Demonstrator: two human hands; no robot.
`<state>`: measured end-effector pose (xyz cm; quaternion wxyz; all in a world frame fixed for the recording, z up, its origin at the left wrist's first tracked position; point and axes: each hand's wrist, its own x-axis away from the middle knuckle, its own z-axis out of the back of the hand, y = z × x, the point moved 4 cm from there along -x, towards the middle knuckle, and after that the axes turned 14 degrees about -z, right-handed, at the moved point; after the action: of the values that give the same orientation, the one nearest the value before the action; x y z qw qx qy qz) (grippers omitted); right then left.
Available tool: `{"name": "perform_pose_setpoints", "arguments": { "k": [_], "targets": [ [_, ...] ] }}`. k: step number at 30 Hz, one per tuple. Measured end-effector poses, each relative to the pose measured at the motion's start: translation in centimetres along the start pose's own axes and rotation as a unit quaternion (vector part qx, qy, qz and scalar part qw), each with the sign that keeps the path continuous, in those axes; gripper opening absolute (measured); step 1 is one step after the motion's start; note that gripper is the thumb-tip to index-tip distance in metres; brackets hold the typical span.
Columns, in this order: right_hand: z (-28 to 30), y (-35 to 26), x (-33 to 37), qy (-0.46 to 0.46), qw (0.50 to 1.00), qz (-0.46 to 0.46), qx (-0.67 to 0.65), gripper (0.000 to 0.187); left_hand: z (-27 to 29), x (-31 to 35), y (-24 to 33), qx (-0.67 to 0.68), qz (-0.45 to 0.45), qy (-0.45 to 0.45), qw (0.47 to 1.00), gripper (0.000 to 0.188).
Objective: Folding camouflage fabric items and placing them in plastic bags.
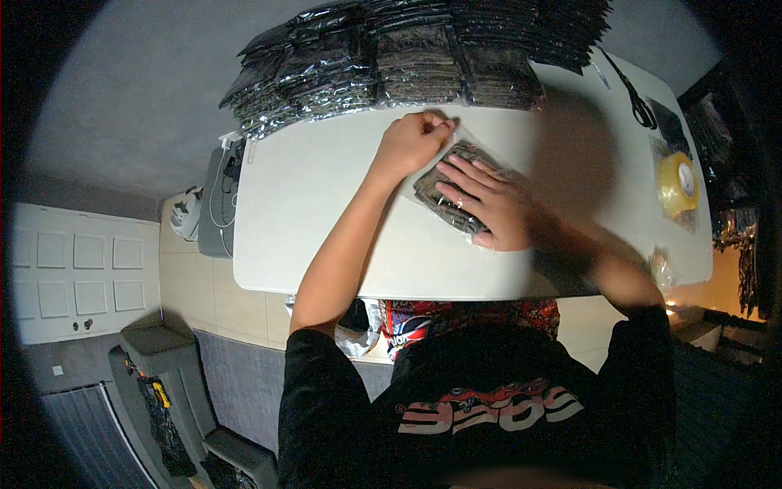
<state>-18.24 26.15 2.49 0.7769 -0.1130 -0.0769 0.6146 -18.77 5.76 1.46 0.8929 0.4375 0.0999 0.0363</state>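
Note:
A clear plastic bag (429,194) with dark folded fabric inside lies tilted on the white table (318,204). My right hand (497,204) rests flat over it, fingers spread and pressing on its top. At the bag's far left corner, my left hand (417,140) is closed in a pinch, apparently on the clear flap that sticks out past the fabric. What exactly sits between those fingertips is too small to see well.
Tall stacks of similar dark bagged packets (415,69) line the table's far edge. Black-handled scissors (639,110) and a roll of yellowish tape (678,186) lie at the right. A crumpled bit of clear plastic (661,270) is near the right front corner. A grey sofa (175,350) stands at lower left.

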Motion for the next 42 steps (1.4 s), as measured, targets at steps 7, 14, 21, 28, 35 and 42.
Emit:
{"name": "perform_pose_setpoints", "arguments": {
  "k": [7, 14, 21, 28, 35, 42],
  "targets": [
    [-0.7, -0.1, 0.5, 0.016, 1.000, -0.006, -0.003, 0.099, -1.6, -1.2, 0.8, -0.092, -0.050, 0.023, 0.994, 0.031],
    [-0.2, -0.2, 0.7, 0.020, 1.000, 0.005, -0.020, 0.098, -1.5, -1.3, 0.4, -0.084, -0.081, 0.069, 0.991, 0.029],
    [0.4, -0.3, 1.2, 0.034, 0.998, -0.044, -0.030, 0.098, -1.1, -1.3, 0.4, -0.053, -0.074, 0.072, 0.993, 0.028],
    [0.5, -0.3, 0.5, 0.042, 0.998, -0.032, 0.025, 0.105, -1.8, -2.2, 0.2, -0.079, -0.055, 0.095, 0.991, 0.031],
    [0.6, -0.2, 0.4, 0.037, 0.999, -0.015, 0.019, 0.106, -1.8, -2.4, 0.0, -0.021, -0.115, 0.058, 0.991, 0.025],
    [-0.3, 0.3, 0.2, 0.055, 0.998, -0.017, 0.017, 0.088, -2.4, -2.0, 0.9, -0.020, -0.119, 0.069, 0.990, 0.030]
  ]
}}
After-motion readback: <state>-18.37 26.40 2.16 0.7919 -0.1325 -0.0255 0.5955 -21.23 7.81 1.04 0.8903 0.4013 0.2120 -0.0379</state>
